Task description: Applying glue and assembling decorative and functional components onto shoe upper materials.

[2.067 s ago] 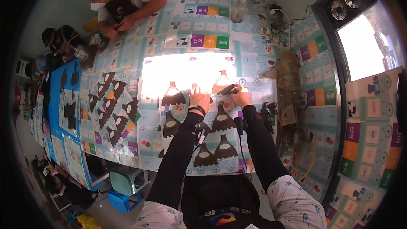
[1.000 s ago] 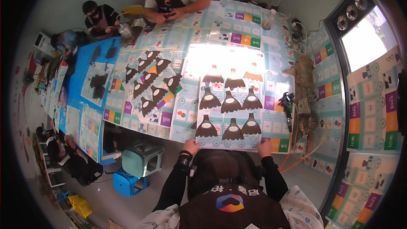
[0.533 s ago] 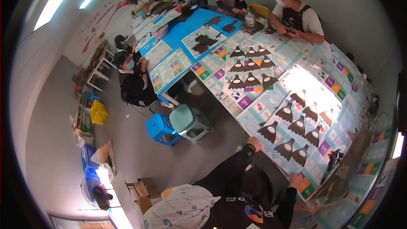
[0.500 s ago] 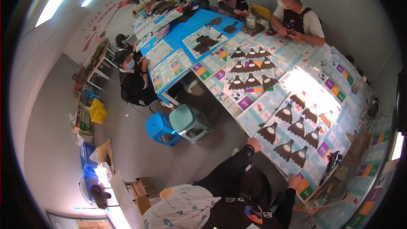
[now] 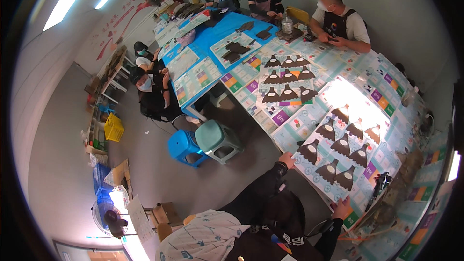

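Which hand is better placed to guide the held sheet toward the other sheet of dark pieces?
Probably the left. The left hand grips the near-left corner of the held sheet, closer to the other sheet; the right hand is at its near-right corner, farther away.

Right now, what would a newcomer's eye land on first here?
Probably the white glare across the far end of the printed sheet. Then the dark flared pieces lying on it, with the left hand and right hand gripping its near edge.
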The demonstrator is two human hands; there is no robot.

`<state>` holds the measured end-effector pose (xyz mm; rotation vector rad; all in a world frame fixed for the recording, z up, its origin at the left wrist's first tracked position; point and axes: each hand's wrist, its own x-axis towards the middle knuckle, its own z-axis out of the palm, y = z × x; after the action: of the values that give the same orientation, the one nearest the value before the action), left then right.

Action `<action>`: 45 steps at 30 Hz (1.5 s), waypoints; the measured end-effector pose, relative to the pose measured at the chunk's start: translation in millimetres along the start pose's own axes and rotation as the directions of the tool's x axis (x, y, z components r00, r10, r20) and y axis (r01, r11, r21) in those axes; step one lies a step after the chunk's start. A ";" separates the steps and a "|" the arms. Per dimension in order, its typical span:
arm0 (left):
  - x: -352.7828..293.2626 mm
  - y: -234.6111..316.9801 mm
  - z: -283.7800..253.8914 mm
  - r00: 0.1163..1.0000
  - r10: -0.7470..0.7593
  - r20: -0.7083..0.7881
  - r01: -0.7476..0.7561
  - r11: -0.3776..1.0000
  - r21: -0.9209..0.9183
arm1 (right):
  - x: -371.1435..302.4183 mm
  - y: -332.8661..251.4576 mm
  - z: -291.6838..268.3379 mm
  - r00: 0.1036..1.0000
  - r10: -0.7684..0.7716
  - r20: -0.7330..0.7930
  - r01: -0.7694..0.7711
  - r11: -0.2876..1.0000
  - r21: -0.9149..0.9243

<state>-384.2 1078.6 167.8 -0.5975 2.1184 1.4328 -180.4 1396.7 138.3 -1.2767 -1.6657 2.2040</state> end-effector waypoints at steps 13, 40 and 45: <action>-22.7 -16.8 -38.1 0.725 0.152 0.671 0.245 0.854 -0.459 | 13.0 4.7 -68.6 0.985 -0.171 -0.008 0.169 0.981 -0.098; -247.3 -226.3 -301.7 0.949 0.285 -0.134 -0.302 0.704 -0.643 | -102.0 -39.5 334.6 0.466 0.260 0.846 0.247 0.880 -0.407; -273.4 -293.0 -306.0 0.953 -0.014 -0.302 -0.256 0.495 -0.830 | -123.9 18.7 431.7 0.220 0.427 0.877 0.302 0.825 -0.477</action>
<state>-44.0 711.3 227.6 -1.0642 1.4582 2.6565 -378.2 1000.1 213.4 0.5034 -2.8565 2.8902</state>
